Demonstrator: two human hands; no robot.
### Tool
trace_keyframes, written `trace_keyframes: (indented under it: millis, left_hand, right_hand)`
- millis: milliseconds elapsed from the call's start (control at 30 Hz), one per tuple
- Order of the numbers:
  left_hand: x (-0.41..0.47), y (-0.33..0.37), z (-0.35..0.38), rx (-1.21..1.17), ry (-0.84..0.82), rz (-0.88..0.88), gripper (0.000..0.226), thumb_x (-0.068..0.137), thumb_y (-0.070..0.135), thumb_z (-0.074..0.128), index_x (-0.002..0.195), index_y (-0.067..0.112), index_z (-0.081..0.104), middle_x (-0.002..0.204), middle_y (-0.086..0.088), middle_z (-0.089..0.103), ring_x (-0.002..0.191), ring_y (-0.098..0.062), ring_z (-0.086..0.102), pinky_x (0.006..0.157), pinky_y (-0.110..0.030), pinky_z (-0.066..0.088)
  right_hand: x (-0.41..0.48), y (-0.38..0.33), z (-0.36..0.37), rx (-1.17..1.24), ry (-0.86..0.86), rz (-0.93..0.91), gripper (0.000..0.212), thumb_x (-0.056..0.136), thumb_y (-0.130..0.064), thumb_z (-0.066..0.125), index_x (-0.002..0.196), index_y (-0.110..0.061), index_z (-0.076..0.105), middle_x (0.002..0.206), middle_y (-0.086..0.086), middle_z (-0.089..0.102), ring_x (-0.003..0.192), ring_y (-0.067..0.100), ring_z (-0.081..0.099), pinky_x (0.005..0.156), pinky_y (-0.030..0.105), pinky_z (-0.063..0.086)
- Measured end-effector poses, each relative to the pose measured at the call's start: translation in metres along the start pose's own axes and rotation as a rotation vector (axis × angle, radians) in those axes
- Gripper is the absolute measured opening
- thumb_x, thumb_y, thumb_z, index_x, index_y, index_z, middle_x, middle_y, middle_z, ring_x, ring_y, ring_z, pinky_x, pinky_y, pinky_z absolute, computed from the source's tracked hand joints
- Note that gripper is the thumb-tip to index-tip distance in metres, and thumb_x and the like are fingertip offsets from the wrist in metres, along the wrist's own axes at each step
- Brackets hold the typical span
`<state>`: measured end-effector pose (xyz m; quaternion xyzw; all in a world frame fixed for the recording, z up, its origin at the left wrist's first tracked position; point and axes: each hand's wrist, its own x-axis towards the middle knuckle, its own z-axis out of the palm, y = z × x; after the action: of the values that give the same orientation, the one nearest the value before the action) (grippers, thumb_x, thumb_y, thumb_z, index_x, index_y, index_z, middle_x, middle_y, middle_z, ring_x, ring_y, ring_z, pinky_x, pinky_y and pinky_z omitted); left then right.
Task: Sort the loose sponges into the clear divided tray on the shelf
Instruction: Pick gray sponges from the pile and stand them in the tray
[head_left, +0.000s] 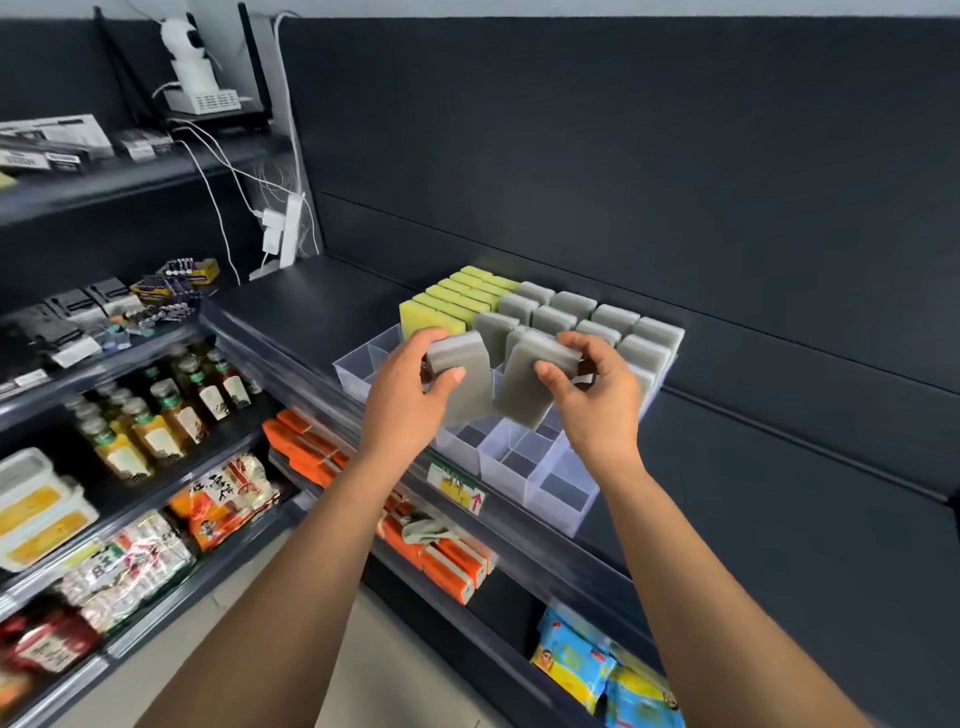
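Note:
The clear divided tray (558, 506) sits on a dark shelf. Its far compartments hold several yellow sponges (447, 306) on the left and several grey sponges (597, 322) on the right, all standing upright. The near compartments show bare bottoms. My left hand (405, 395) grips one grey sponge (467, 384) above the tray's middle. My right hand (597, 400) grips another grey sponge (530, 384) just beside it. Both held sponges are tilted and nearly touch each other.
The dark shelf (291, 306) runs left of the tray, with a white power strip (288, 228) at its back. A price label (457, 486) hangs on the shelf's front edge. Orange packs (447, 561) lie on the shelf below; bottles (156, 421) stand on the left rack.

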<state>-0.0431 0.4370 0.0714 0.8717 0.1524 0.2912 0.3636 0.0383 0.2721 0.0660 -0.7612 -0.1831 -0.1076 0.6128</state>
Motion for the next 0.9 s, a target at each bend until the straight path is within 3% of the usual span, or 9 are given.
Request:
trace_keyframes:
  millis: [300, 467, 633, 900]
  left_hand:
    - [0.059, -0.031, 0.010, -0.013, -0.064, -0.016, 0.037, 0.090, 0.023, 0.059, 0.124, 0.027, 0.046, 0.118, -0.001, 0.053, 0.103, -0.019, 0.052, 0.074, -0.029, 0.050]
    - [0.082, -0.050, 0.014, -0.042, -0.123, 0.003, 0.038, 0.091, 0.023, 0.058, 0.125, 0.028, 0.045, 0.119, -0.001, 0.051, 0.101, -0.019, 0.052, 0.073, -0.031, 0.053]
    - [0.103, -0.062, 0.019, -0.062, -0.214, 0.067, 0.034, 0.091, 0.021, 0.056, 0.123, 0.029, 0.048, 0.109, 0.004, 0.052, 0.088, -0.016, 0.050, 0.062, -0.022, 0.037]
    - [0.126, -0.079, 0.024, -0.101, -0.417, 0.187, 0.035, 0.090, 0.019, 0.057, 0.123, 0.030, 0.048, 0.104, 0.007, 0.052, 0.086, -0.014, 0.050, 0.065, -0.025, 0.044]
  right_hand:
    - [0.037, 0.014, 0.038, -0.149, 0.026, -0.028, 0.033, 0.081, -0.016, 0.072, 0.113, -0.020, 0.063, 0.104, -0.010, 0.058, 0.097, 0.017, 0.055, 0.078, 0.024, 0.049]
    - [0.042, 0.026, 0.054, -0.304, 0.047, -0.030, 0.031, 0.081, -0.017, 0.071, 0.111, -0.019, 0.064, 0.102, -0.006, 0.059, 0.087, 0.013, 0.053, 0.078, 0.026, 0.049]
    - [0.036, 0.036, 0.070, -0.445, 0.072, 0.010, 0.030, 0.081, -0.020, 0.071, 0.109, -0.022, 0.063, 0.098, -0.004, 0.059, 0.090, 0.020, 0.055, 0.080, 0.037, 0.050]
    - [0.023, 0.041, 0.086, -0.650, 0.052, 0.097, 0.032, 0.084, -0.018, 0.068, 0.116, -0.015, 0.061, 0.105, 0.005, 0.062, 0.096, 0.025, 0.054, 0.084, 0.034, 0.046]
